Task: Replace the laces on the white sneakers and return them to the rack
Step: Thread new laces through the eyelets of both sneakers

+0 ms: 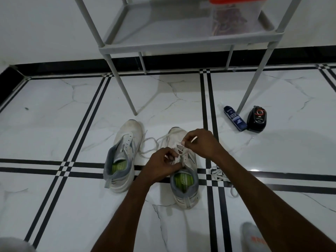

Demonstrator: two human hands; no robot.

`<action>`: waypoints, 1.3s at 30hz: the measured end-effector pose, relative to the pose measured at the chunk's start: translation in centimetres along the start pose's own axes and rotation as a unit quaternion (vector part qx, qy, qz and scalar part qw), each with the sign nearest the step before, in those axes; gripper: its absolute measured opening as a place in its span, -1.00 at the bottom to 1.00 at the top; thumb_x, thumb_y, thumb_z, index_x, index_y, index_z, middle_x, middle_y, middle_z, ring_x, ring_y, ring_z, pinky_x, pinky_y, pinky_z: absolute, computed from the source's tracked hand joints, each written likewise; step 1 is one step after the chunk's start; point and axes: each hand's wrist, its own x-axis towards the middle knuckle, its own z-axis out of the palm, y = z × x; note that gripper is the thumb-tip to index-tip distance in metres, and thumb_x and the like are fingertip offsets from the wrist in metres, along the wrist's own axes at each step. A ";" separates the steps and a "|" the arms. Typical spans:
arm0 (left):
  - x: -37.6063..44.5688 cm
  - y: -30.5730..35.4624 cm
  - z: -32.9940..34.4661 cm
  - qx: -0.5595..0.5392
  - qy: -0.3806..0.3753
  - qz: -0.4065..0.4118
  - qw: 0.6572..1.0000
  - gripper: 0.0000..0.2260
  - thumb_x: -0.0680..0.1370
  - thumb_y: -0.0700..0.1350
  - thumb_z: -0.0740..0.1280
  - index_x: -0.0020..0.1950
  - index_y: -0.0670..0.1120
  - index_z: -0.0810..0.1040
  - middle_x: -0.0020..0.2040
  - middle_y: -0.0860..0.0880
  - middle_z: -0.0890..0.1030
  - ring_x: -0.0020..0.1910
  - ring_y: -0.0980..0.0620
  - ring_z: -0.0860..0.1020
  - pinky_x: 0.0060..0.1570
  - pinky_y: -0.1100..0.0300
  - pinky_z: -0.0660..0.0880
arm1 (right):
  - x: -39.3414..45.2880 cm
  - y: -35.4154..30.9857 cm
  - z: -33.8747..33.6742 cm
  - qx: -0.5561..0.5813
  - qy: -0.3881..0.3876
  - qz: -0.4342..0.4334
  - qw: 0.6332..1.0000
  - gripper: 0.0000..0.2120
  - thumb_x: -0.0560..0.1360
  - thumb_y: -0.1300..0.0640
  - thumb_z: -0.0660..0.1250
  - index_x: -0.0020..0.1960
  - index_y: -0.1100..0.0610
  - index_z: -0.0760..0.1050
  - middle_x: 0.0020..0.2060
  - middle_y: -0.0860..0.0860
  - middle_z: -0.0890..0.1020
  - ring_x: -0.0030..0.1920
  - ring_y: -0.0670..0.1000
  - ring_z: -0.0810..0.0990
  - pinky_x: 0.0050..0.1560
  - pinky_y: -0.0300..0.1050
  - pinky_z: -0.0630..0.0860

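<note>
Both sneakers sit on the floor before the rack. The left sneaker has bare eyelets; left hand and right hand pinch the lace on the right sneaker, so lacing seems barely underway, racking undone

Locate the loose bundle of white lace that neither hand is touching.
The bundled lace lies on the floor tiles, just right of the right-hand sneaker, beside the person's right forearm.

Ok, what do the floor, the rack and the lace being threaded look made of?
Floor: glossy marble-look tile; grey veins, glare spots, black inlay stripes. Rack: matte grey tubing, metal or plastic, unclear; the shelf looks like fabric. Lace: flat white woven textile, limp.
</note>
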 end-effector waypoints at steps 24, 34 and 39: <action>1.5 -0.6 1.2 -0.206 0.151 -0.097 0.962 -0.79 0.67 -0.09 0.27 0.01 0.00 0.71 -0.06 -0.08 0.72 0.05 -0.16 0.66 0.04 -0.25 0.62 | 1.2 -0.2 2.6 -0.102 -0.055 -0.023 0.993 -0.85 0.49 0.24 0.36 -0.08 0.22 0.72 -0.16 0.15 0.70 -0.14 0.11 0.66 -0.20 -0.25 0.37; 1.5 -0.5 1.3 -0.158 0.146 -0.052 0.975 -0.77 0.65 -0.04 0.28 -0.09 -0.03 0.70 -0.19 -0.02 0.70 -0.08 -0.07 0.67 0.01 -0.24 0.62 | 1.4 -0.3 3.1 -0.127 -0.077 -0.001 0.989 -0.83 0.54 0.19 0.33 -0.05 0.24 0.67 -0.12 0.14 0.65 -0.09 0.11 0.63 -0.17 -0.21 0.34; 1.4 0.1 1.1 -0.224 0.117 -0.122 0.960 -0.71 0.65 0.04 0.21 0.00 0.03 0.73 -0.06 0.07 0.73 0.03 0.06 0.67 0.08 -0.08 0.62 | 0.6 0.0 1.9 -0.051 -0.053 -0.025 0.997 -0.88 0.49 0.26 0.40 -0.08 0.22 0.72 -0.12 0.14 0.70 -0.10 0.08 0.64 0.00 -0.05 0.54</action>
